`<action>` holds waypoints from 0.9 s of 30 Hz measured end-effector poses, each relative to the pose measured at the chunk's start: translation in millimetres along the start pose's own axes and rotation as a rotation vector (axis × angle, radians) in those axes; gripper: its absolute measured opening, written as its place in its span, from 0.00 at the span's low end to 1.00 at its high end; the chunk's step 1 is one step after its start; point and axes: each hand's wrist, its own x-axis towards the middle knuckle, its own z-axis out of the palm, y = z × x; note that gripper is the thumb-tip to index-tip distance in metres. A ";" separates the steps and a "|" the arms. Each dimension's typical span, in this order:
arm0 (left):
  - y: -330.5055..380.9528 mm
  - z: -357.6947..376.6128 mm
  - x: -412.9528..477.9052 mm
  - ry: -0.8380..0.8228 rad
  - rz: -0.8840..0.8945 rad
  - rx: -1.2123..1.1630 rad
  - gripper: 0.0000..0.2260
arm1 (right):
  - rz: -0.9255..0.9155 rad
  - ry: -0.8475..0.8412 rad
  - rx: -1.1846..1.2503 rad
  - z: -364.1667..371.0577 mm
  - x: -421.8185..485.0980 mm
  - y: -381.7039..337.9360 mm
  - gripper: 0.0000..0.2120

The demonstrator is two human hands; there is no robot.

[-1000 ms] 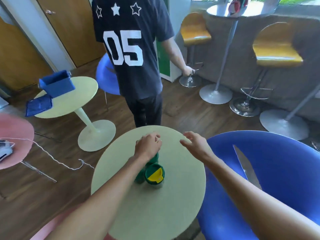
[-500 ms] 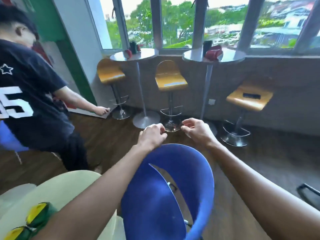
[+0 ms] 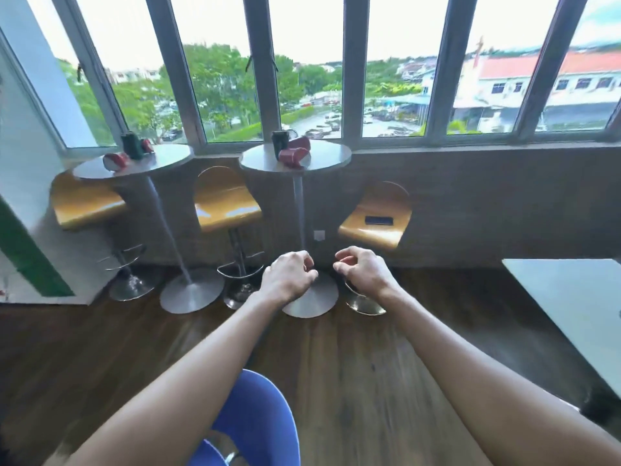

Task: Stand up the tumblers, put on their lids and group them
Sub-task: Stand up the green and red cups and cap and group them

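**Q:** When you faced the windows, how much was left?

**Me:** Plenty, I reckoned. My left hand [image 3: 289, 276] and right hand [image 3: 361, 271] were loosely curled, holding nothing. Red tumblers [image 3: 293, 153] lay tipped beside a dark green tumbler [image 3: 279, 140] on the nearer round bar table [image 3: 331, 155]; another red tumbler [image 3: 115, 161] lay on the left bar table [image 3: 168, 158].

**Q:** Any brand names?

**Me:** None I could read.

View swings off the green table and its tumblers; person in the numbered shirt gone from sight. Now facing windows, two grey bar tables [image 3: 295, 159], yellow stools [image 3: 226, 210]. Blue chair [image 3: 258, 418] drops to bottom edge.
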 end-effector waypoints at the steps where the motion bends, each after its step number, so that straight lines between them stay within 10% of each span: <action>1: 3.0 2.7 20.2 0.010 0.003 -0.002 0.12 | 0.001 0.007 0.001 -3.5 19.7 4.5 0.13; 27: -71.5 -28.0 619.9 0.358 -0.127 -0.333 0.09 | -0.263 -0.090 0.019 11.1 642.8 -4.8 0.21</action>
